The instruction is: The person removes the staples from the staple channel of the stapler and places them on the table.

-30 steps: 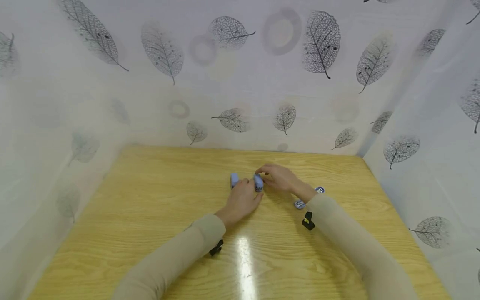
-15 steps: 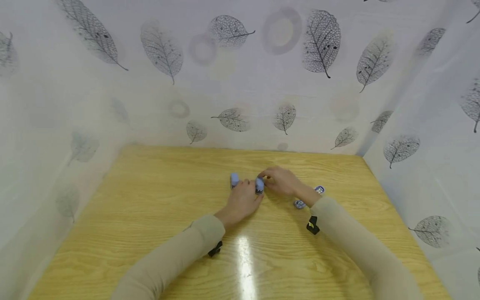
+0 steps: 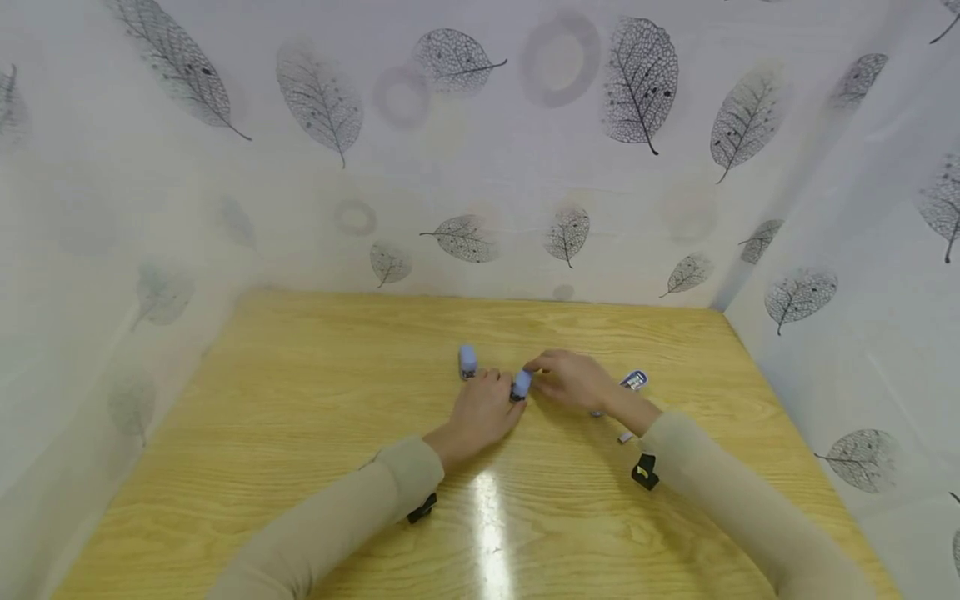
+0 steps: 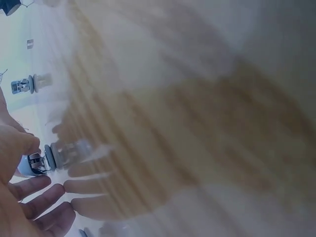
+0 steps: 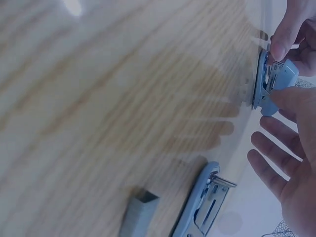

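Observation:
A small blue stapler (image 3: 521, 384) stands on the table between both hands. My left hand (image 3: 483, 408) holds its near end, with the thumb on its side in the right wrist view. At the other end, my right hand (image 3: 573, 381) pinches the blue top (image 5: 285, 81) between thumb and index finger, while its other fingers stay spread. Metal parts show between the top and base of this stapler (image 4: 37, 163) in the left wrist view. A second blue stapler (image 3: 468, 361) stands just beyond my left hand. Behind my right wrist lies another stapler (image 3: 634, 381), its metal magazine (image 5: 210, 205) exposed.
A short grey strip (image 5: 139, 213), apparently staples, lies beside the stapler with the exposed magazine. The wooden table (image 3: 337, 358) meets a leaf-printed curtain (image 3: 465, 150) at the back and sides. Each wrist carries a black camera mount (image 3: 645, 472).
Both hands and the held stapler have come slightly nearer, and the stapler has turned a little. My right forearm has shifted right and nearer, uncovering the small strip beside it.

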Tool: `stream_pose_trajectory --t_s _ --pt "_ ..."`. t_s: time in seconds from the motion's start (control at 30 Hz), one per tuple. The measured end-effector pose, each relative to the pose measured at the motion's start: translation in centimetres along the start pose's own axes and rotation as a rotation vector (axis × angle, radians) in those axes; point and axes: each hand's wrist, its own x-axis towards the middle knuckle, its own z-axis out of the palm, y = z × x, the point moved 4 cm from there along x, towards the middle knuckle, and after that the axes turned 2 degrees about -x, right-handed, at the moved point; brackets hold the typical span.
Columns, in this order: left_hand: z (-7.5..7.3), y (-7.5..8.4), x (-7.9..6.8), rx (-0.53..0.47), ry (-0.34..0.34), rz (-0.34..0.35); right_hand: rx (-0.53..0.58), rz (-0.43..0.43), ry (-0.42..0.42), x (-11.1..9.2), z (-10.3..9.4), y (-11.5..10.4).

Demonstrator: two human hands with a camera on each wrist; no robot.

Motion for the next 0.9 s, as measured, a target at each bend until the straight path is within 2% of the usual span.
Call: stream_pose_trajectory --t_s 0.2,0.4,0.63,0.9 --pt "0.1 -0.2 0.0 0.043 -0.015 0.015 -0.025 0.022 0.039 -1.3 0.2 -0.2" --pt "0.1 -0.9 0.2 0.077 -0.034 0.095 -0.007 0.069 0.077 -2.4 0.6 -0.7" --pt "-0.1 -1.7 0.5 0.050 -0.058 0.161 0.009 0.148 0.079 -3.3 0.7 -1.6" --pt "-0.6 -1.8 0.2 0.042 -0.061 0.213 0.006 0.128 0.172 -3.5 0.8 -2.3"
